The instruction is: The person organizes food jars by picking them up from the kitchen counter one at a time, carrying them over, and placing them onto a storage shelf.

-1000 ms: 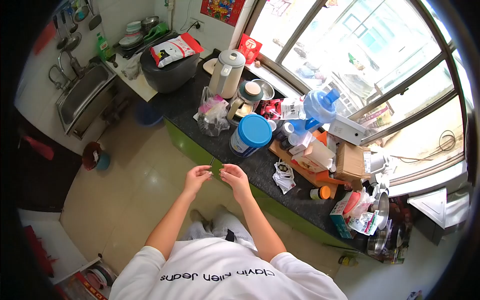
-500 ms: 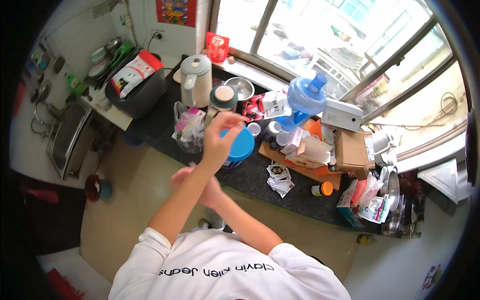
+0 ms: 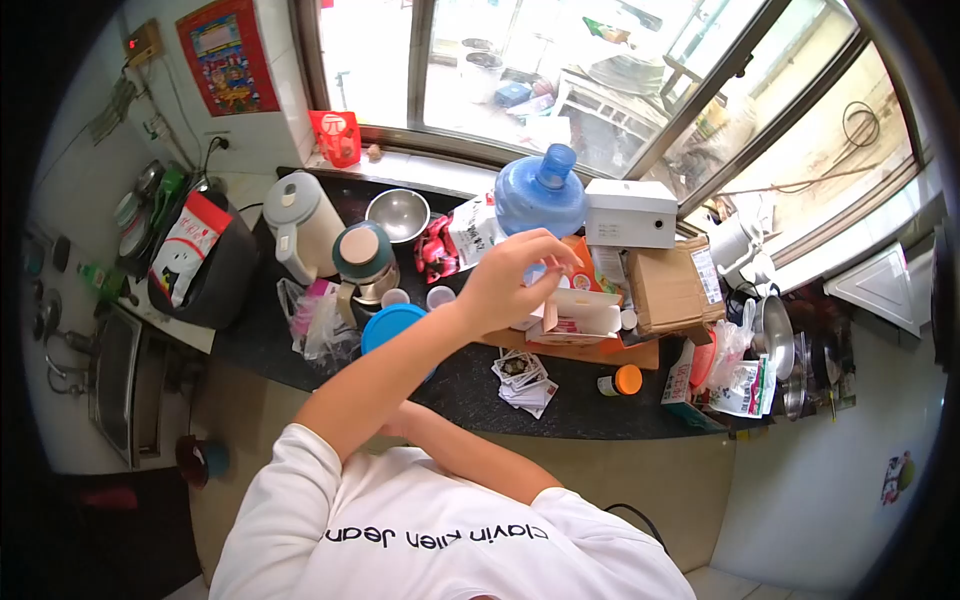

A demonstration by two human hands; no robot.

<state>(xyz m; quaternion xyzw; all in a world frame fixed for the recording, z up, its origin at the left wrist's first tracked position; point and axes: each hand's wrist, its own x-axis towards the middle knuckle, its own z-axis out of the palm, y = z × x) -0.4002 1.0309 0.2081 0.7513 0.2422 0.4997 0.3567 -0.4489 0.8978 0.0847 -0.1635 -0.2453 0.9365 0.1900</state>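
Observation:
My left hand (image 3: 520,282) is stretched out over the counter in front of the blue water jug (image 3: 540,195) and the opened white-and-red carton (image 3: 580,315). Its fingers are curved with the thumb apart, and I see nothing held in it. My left forearm crosses above my right wrist. Only a little of my right hand (image 3: 396,418) shows, low near my body; its fingers are hidden. A blue-lidded tub (image 3: 390,328) stands partly behind my left forearm. Two small pale-topped containers sit just beyond the tub.
Playing cards (image 3: 525,385) and an orange-capped jar (image 3: 625,380) lie near the front edge. A cardboard box (image 3: 675,285) and white box (image 3: 630,215) are at right. A kettle (image 3: 305,225), teal-lidded jug (image 3: 363,255), plastic bag (image 3: 328,325) and steel bowl (image 3: 398,215) stand left.
My left hand has moved right, from above the blue-lidded tub to the carton. My right hand has slipped mostly behind my left forearm. The view has turned toward the right.

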